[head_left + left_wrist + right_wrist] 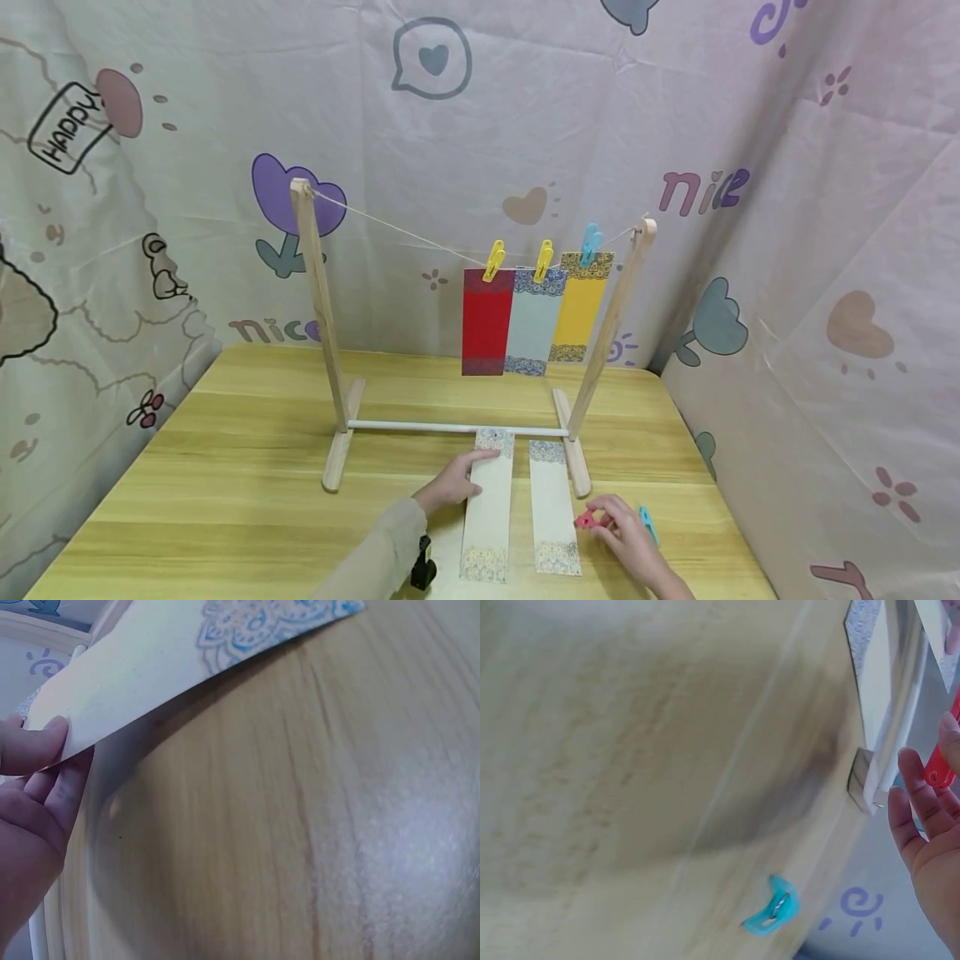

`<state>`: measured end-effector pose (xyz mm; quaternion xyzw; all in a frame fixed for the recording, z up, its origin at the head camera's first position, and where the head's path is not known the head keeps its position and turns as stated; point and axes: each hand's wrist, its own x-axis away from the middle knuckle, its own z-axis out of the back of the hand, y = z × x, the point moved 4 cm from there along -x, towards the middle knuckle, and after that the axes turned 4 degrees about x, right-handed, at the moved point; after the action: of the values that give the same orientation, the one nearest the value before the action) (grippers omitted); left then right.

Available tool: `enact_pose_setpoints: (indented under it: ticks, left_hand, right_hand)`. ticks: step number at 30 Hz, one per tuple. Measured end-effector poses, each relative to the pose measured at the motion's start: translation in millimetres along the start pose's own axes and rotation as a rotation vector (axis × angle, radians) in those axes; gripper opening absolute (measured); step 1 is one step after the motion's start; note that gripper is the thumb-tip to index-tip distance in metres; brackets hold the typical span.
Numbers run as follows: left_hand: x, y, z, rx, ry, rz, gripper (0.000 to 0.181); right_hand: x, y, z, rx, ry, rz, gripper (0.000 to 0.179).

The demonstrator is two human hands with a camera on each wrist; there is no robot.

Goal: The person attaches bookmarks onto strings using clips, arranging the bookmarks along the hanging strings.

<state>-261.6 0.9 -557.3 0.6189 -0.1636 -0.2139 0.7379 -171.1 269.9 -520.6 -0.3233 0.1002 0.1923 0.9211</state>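
My left hand (pixel 452 483) pinches a cream card strip (pixel 489 508) with patterned ends by its left edge. The left wrist view shows the thumb on one face of the strip (pixel 127 682) and fingers behind, with the strip lifted off the wood. A red clothespin (pixel 587 520) is between the thumb and fingers of my right hand (pixel 628 537). Beside that hand, a second cream strip (pixel 553 508) lies on the table. Right of the hand rests a blue clothespin (pixel 648 525), seen also in the right wrist view as a blue clothespin (pixel 772 907).
A wooden rack (pixel 322 308) with a sagging string (pixel 397 227) stands behind my hands. From it hang a red card (pixel 487 325), a pale blue card (pixel 534 325) and a yellow card (pixel 581 308), held by two yellow clothespins (pixel 493 260) and a blue one. A patterned curtain surrounds the table.
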Motion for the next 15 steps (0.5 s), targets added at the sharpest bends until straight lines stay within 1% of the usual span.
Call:
enact_pose_setpoints:
  ticks: [3, 8, 11, 15]
  left_hand:
    - [0.2, 1.8, 1.0, 0.026, 0.006, -0.007, 0.065]
    - [1.4, 8.4, 3.2, 0.120, 0.005, -0.046, 0.058]
    - [1.3, 10.7, 5.1, 0.147, 0.002, -0.050, 0.054]
    - [1.1, 14.0, 6.7, 0.180, -0.001, -0.036, 0.052]
  right_hand:
    - [-4.4, -2, 1, -0.011, 0.031, 0.027, 0.031]
    - [-10.9, -6, 3, -0.014, 0.079, 0.089, 0.034]
    - [-15.0, -9, 5, 0.000, 0.105, 0.119, 0.036]
    - [-21.7, -16, 8, -0.002, 0.145, 0.169, 0.037]
